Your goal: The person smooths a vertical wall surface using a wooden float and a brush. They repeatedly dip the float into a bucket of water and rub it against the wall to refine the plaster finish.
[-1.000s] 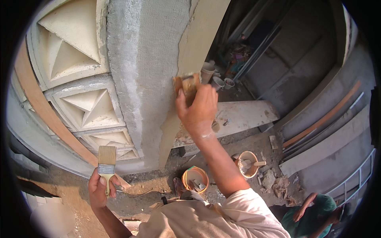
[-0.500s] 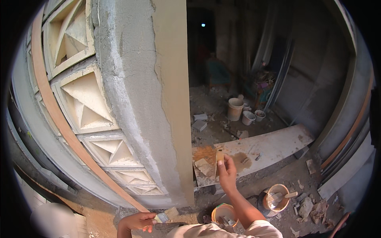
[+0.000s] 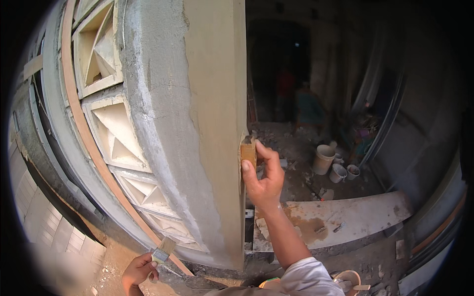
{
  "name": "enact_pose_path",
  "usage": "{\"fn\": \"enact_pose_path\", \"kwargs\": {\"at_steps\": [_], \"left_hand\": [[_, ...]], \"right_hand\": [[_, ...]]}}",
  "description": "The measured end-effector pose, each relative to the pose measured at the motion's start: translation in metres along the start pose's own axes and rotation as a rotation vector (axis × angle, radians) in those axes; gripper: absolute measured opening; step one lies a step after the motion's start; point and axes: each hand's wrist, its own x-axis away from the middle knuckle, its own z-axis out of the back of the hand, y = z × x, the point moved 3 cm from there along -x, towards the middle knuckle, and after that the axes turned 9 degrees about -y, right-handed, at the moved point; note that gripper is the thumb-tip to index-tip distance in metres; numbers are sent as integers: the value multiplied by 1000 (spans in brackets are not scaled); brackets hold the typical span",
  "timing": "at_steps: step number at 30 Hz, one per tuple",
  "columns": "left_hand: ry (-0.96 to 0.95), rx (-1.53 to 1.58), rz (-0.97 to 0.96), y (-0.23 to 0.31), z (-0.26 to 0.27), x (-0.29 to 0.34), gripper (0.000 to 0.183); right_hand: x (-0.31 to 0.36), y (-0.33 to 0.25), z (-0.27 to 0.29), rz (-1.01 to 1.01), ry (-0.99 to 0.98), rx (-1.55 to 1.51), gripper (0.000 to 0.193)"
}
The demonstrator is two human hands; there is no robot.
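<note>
My right hand [image 3: 267, 182] is raised in the middle, its fingers and thumb gripping a small tan block [image 3: 249, 154], wood-like, held at the corner edge of the plastered pillar [image 3: 212, 118]. The block's far side is hidden, so its exact kind is unclear. The pillar has a smooth beige band along the corner and rougher grey plaster to its left. Low on the left, my left hand [image 3: 138, 270] is closed around a flat paintbrush [image 3: 164, 249], bristles pointing up and to the right, near a long wooden strip.
Left of the pillar runs a column of patterned cream vent blocks [image 3: 118, 130], crossed by the wooden strip [image 3: 98, 155]. A stained pale board [image 3: 355, 217] lies low on the right. Several buckets, including a tall one [image 3: 324, 159], stand inside the dim room. Another bucket [image 3: 351, 277] is near my right arm.
My right hand has risen with the block from above the board to the pillar's corner. The left hand with the brush has shifted left, the bristles now tipped upward. The view has turned.
</note>
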Motion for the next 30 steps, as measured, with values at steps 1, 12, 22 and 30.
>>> {"fn": "enact_pose_path", "kwargs": {"at_steps": [1, 12, 22, 30], "left_hand": [[31, 0, -16, 4, 0, 3, 33], [228, 153, -678, 106, -10, 7, 55], [458, 128, -1005, 135, -8, 21, 54], [567, 111, -1145, 135, -6, 19, 51]], "right_hand": [[36, 30, 6, -149, -76, 17, 43], [-145, -64, 5, 290, 44, -198, 41], [-123, -15, 26, 153, 108, -315, 35], [-182, -50, 10, 209, -28, -21, 30]]}}
